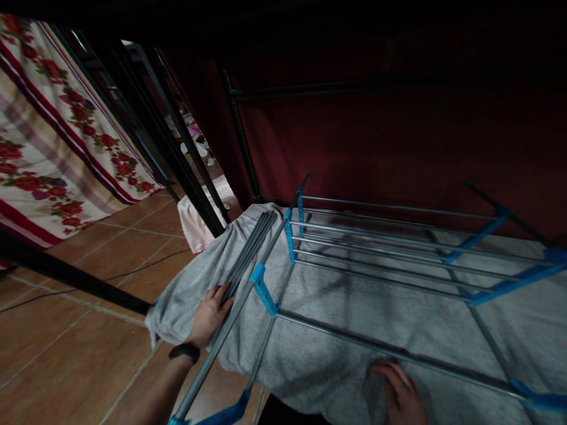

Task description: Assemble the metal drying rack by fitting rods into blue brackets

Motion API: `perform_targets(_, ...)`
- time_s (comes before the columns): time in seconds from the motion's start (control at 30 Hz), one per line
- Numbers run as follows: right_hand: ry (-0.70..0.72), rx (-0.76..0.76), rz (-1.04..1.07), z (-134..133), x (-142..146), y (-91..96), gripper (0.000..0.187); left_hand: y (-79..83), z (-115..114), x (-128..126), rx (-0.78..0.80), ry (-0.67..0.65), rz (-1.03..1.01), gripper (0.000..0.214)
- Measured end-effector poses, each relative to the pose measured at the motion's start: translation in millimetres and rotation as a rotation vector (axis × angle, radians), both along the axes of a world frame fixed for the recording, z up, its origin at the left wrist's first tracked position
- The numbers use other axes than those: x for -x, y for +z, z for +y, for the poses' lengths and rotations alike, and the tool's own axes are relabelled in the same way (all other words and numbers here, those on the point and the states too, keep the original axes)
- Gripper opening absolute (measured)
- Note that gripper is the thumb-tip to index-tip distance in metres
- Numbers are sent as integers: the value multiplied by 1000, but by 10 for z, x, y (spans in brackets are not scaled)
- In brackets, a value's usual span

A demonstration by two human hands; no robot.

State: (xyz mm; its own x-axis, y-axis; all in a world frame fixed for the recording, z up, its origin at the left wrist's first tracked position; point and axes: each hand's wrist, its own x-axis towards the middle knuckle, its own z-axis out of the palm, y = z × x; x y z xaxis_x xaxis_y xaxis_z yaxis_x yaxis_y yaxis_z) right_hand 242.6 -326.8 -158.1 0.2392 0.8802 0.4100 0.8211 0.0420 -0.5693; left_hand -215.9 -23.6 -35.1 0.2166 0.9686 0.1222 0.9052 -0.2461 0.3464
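My left hand, with a dark band at the wrist, has its fingers closed over a bundle of thin grey metal rods lying on a grey blanket. Just right of it stands a partly assembled rack of grey tubes with blue plastic connectors. Several rods span the rack's far part between its two sides. My right hand is low over the blanket near the front crossbar, fingers loosely bent and apart, with nothing seen in them. Part of it is cut off by the bottom edge.
Black metal posts frame the left side, and a dark red cloth hangs behind the rack. A flowered cloth hangs at far left above brown floor tiles. A thin cable crosses the floor near a pale striped cloth.
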Motion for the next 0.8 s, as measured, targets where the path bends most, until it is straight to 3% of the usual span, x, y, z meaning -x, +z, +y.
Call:
perform_targets(0.13,8,-6,3,12,2,7,34,-75,102,48,26,102,-181,47)
perform_targets(0.33,9,-19,16,27,22,42,35,-105,244,75,47,160,-182,39)
perform_targets(0.57,-32,0,49,40,66,109,33,-12,297,20,146,142,-132,21)
perform_targets(0.8,-24,46,63,36,74,90,34,174,202,-93,153,96,11,22)
